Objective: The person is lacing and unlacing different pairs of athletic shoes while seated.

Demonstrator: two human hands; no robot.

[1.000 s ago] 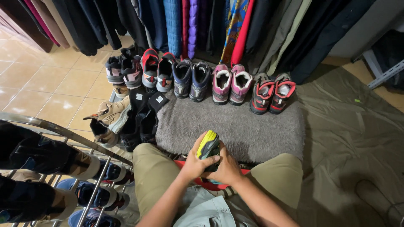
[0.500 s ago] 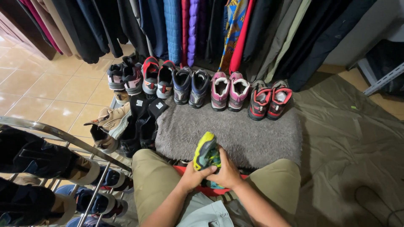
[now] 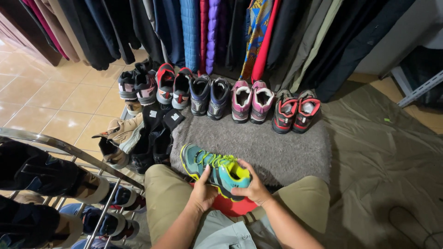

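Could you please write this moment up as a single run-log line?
left hand: grips teal-and-yellow shoe | right hand: grips same shoe at heel | shoe: held over lap, near grey rug | pairs of shoes: rowed beyond rug

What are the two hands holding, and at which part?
Both hold one teal and yellow sneaker: the left hand at its middle, the right hand at the heel end.

Ten shoes stand in a row along the back of one shaggy grey rug (image 3: 277,147), in five pairs: black-and-pink (image 3: 137,85), red-and-grey (image 3: 173,85), navy (image 3: 210,94), pink-and-white (image 3: 251,100), black-and-red (image 3: 295,109). One teal-and-yellow laced sneaker (image 3: 214,169) sits apart in front. One tan boot (image 3: 122,133) lies beside several black boots (image 3: 154,138).
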